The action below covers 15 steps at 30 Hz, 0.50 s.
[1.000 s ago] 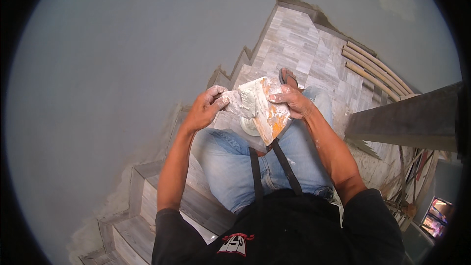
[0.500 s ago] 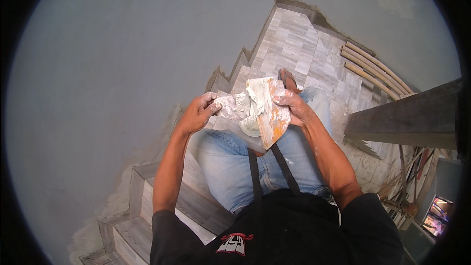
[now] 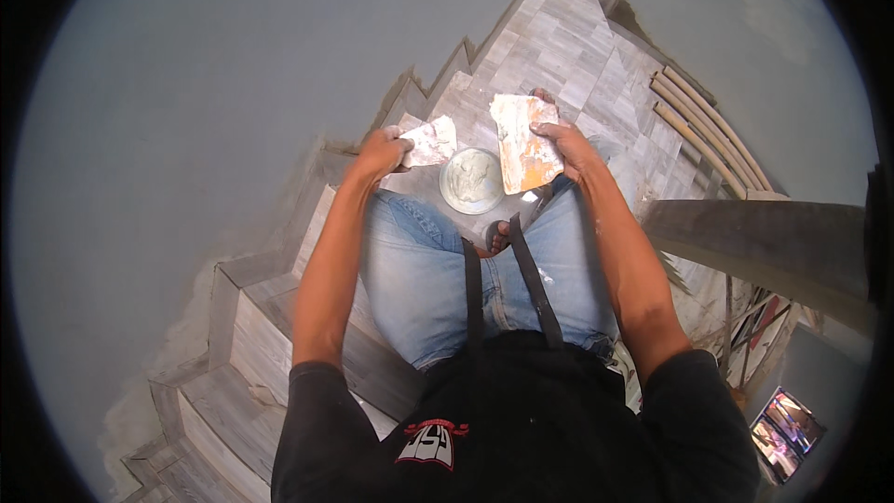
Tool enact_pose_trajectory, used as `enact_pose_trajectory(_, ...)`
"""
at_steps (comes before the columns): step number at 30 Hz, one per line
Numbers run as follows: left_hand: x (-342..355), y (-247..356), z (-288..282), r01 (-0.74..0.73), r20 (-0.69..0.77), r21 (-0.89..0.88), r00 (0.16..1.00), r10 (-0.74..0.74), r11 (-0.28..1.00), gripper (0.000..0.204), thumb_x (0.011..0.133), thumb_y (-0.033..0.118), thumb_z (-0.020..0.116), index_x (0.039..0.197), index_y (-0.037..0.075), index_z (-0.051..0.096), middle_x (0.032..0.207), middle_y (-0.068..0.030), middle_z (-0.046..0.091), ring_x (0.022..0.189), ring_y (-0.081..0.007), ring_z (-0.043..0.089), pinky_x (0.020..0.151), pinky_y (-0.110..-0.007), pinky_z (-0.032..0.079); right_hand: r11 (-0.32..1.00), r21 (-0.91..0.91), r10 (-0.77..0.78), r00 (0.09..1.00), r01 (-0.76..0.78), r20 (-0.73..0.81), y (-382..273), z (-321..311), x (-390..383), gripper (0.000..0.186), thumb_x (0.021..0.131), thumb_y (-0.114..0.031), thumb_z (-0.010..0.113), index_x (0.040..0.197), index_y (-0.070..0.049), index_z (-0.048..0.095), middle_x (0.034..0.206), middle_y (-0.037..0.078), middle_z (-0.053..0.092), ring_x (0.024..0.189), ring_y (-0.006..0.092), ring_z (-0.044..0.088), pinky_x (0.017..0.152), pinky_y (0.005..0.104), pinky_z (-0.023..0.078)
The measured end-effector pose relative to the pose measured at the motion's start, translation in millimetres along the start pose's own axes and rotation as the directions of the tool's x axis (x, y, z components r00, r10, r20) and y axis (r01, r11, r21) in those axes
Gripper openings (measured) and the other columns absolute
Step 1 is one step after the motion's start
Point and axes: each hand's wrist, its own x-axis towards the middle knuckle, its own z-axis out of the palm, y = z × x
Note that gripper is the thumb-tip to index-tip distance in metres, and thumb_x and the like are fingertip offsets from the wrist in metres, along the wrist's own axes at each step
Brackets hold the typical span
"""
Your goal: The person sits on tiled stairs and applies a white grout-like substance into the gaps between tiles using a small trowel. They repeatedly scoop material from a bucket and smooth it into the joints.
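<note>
My left hand [image 3: 380,155] is closed on a thin, putty-smeared flat piece [image 3: 431,142], pale and roughly square; its exact kind is not plain. Gripped at its right edge by my right hand [image 3: 572,148] is a flat rectangular board [image 3: 523,144], orange beneath streaks of white putty. Below and between the two pieces stands a round tub [image 3: 471,182] with whitish putty in it, touched by neither hand. Both hands and pieces are held above my knees, a gap between them.
Wood-look tiled stairs [image 3: 251,410] descend at lower left beside a grey wall [image 3: 186,130]. Several long pale poles [image 3: 712,135] lie on the tiled landing [image 3: 549,28] at right. A dark beam [image 3: 754,224] juts in from the right, near a lit screen [image 3: 787,433].
My hands have moved apart and farther forward. The thick putty seen between the two pieces no longer shows there, and the tub, mostly covered before, is now in plain sight.
</note>
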Motion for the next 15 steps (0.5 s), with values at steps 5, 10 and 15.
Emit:
enact_pose_trajectory(5,74.5,-75.2,29.9,0.249,-0.067,0.150,0.968,-0.242,0.957,0.029,0.078,0.017,0.066,0.093,-0.008,0.065,0.092,-0.0151,0.066,0.068,-0.0205,0.064,0.047,-0.033,0.052,0.932,-0.262,0.187,0.953,-0.249,-0.240,58.1,-6.5,47.5,0.031,0.084,-0.009,0.061,0.108,0.009,0.058,0.091,0.017,0.067,0.078,0.0246,0.068,0.070,0.0366,0.057)
enact_pose_trajectory(10,102.6,-124.6,65.2,0.486,-0.216,0.210,0.869,-0.445,0.848,0.039,0.074,0.022,0.067,0.100,-0.008,0.063,0.104,-0.0239,0.065,0.085,-0.0321,0.067,0.064,-0.038,0.055,0.461,-0.827,0.018,0.935,-0.323,-0.355,98.0,-6.2,75.5,0.048,0.072,-0.023,0.065,0.106,0.012,0.060,0.098,0.027,0.065,0.094,0.0357,0.064,0.084,0.0379,0.050)
enact_pose_trajectory(15,128.3,-145.1,74.8,0.556,-0.164,0.311,0.831,-0.532,0.771,0.046,0.075,0.027,0.066,0.109,-0.004,0.061,0.118,-0.0230,0.060,0.112,-0.0336,0.058,0.094,-0.037,0.046,0.083,-0.962,0.046,0.966,-0.259,-0.256,124.3,1.6,108.6,0.041,0.072,-0.022,0.061,0.104,0.004,0.064,0.104,0.027,0.063,0.101,0.0385,0.061,0.088,0.0408,0.049)
